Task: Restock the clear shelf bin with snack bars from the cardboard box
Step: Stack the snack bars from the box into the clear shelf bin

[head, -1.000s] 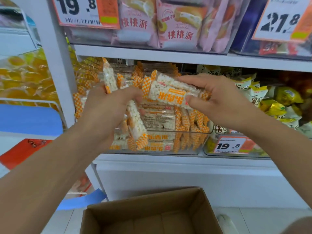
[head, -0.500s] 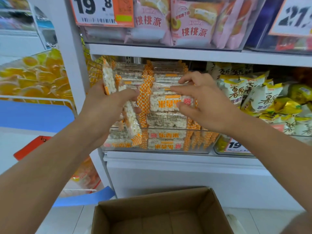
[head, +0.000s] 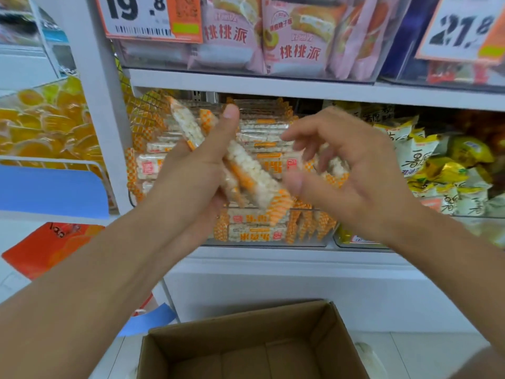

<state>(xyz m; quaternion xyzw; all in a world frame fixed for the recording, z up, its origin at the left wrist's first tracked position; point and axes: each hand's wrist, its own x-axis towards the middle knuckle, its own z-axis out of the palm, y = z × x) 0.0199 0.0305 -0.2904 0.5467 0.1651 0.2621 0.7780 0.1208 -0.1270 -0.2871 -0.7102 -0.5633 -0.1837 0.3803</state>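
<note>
My left hand [head: 191,173] grips a few snack bars [head: 254,176] tilted in front of the clear shelf bin [head: 273,242], thumb up. My right hand [head: 352,173] hangs beside them, fingers loosely curled, holding nothing. The cardboard box [head: 246,343] sits open below.

Orange-white snack bars [head: 254,176] above clear bin [head: 273,243]

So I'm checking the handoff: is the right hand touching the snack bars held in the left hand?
Cannot tell. In the head view the right hand sits open beside the snack bars gripped by the left hand; blur hides any contact at the thumb.
</note>
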